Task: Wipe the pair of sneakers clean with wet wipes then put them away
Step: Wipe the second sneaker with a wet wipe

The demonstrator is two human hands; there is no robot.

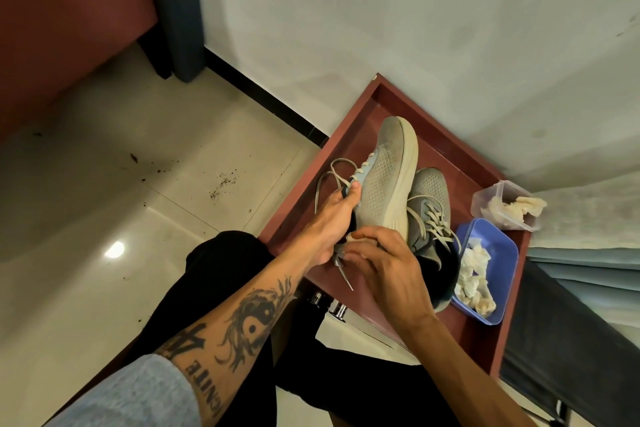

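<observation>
A grey knit sneaker (384,180) with a cream sole is held tilted on its side above a red-brown drawer (353,121). My left hand (332,222) grips it at the collar, thumb on the tongue. My right hand (384,267) presses a crumpled white wipe (356,236) against the heel end of the sole. The second grey sneaker (433,204) lies flat in the drawer just right of the first, its heel hidden behind my right hand. Loose grey laces hang below my left hand.
A blue tub (498,246) of crumpled used wipes sits in the drawer's right corner, a clear tub (498,198) with wipes behind it. A white wall stands behind, grey-blue bedding to the right, tiled floor with dirt specks to the left, my black-trousered knees below.
</observation>
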